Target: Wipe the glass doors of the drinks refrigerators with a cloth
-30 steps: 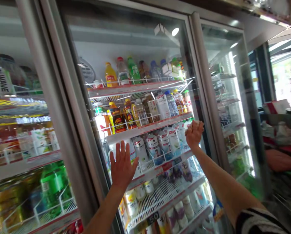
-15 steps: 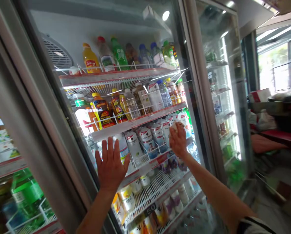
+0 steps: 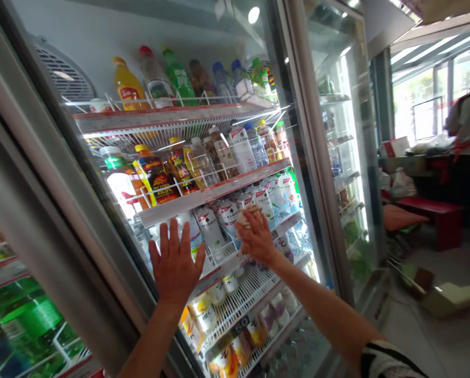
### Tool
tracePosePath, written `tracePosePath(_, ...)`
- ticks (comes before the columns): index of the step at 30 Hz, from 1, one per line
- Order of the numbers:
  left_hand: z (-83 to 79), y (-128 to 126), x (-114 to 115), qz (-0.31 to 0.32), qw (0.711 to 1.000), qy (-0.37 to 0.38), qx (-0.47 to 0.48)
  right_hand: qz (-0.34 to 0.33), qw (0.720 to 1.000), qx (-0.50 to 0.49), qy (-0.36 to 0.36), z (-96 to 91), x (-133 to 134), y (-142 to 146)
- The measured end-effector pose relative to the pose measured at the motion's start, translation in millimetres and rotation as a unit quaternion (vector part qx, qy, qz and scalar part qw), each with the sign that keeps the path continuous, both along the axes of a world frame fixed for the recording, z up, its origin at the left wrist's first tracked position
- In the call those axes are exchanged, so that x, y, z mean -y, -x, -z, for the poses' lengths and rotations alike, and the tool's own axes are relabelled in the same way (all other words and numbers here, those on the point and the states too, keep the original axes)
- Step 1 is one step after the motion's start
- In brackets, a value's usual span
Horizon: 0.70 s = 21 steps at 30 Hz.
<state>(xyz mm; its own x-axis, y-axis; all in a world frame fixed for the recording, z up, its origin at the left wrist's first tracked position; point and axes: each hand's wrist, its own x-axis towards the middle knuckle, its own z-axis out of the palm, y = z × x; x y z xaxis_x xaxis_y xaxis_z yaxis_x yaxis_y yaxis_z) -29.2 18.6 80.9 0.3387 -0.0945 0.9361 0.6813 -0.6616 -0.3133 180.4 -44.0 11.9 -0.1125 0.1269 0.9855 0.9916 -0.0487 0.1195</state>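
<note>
My left hand (image 3: 175,268) lies flat with fingers spread against the glass door (image 3: 235,42) of a drinks fridge, near its left frame. To the right, my right hand (image 3: 260,241) presses a crumpled, pale cloth (image 3: 246,219) to the same glass, its fingers closed over it. Behind the glass, bottles with white labels (image 3: 210,226) stand on the middle shelf. Higher up are dark bottles with yellow caps (image 3: 156,176) and, on the top shelf, a yellow juice bottle (image 3: 128,86) and a green bottle (image 3: 179,76). Cups (image 3: 205,312) sit lower down.
A metal door frame (image 3: 311,131) parts this door from another fridge door (image 3: 337,105) on the right. Large green bottles (image 3: 30,310) show at the lower left. Farther right are a red bench (image 3: 435,207), an opened cardboard box (image 3: 451,299) and a person's torso (image 3: 469,123).
My right hand has moved left and slightly down across the glass with the cloth. The left hand stays flat in about the same place. The view has turned a little to the right.
</note>
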Motion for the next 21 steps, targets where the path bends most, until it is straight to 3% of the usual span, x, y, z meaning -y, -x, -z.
tracePosePath(4, 2.8, 0.0, 2.0, -0.001, 1.0, 0.01, -0.004, 0.057, 0.99, -0.118, -0.061, -5.1, 15.0, -99.9)
tracePosePath(6, 7.3, -0.6, 2.8, -0.014, 1.0, 0.019, 0.002, 0.057, 0.978, -0.171, -0.108, -11.9, 13.9, -127.5)
tracePosePath(8, 13.1, -1.1, 3.1, -0.032, 0.999, 0.024, 0.01, 0.044, 0.965, -0.209, -0.154, -15.2, 8.1, -126.5)
tracePosePath(10, 18.5, -1.3, 2.6, -0.049, 0.999, 0.019, 0.014, 0.02, 0.968, -0.196, -0.153, -11.4, 3.1, -101.2)
tracePosePath(13, 22.4, -1.6, 0.7, -0.065, 0.998, 0.005, 0.02, -0.043, 0.996, -0.063, -0.042, 2.7, 2.9, -55.4)
tracePosePath(15, 22.4, -2.1, -0.8, -0.071, 0.997, 0.002, 0.024, -0.073, 0.997, 0.031, 0.02, 11.1, 7.1, -48.3)
tracePosePath(18, 21.3, -2.2, -1.8, -0.075, 0.997, -0.004, 0.02, -0.063, 0.997, 0.049, -0.011, 15.4, 16.6, -90.5)
tracePosePath(21, 20.8, -0.9, -1.5, -0.082, 0.996, -0.008, 0.016, 0.0, 0.996, -0.044, -0.074, 12.5, 22.7, -161.6)
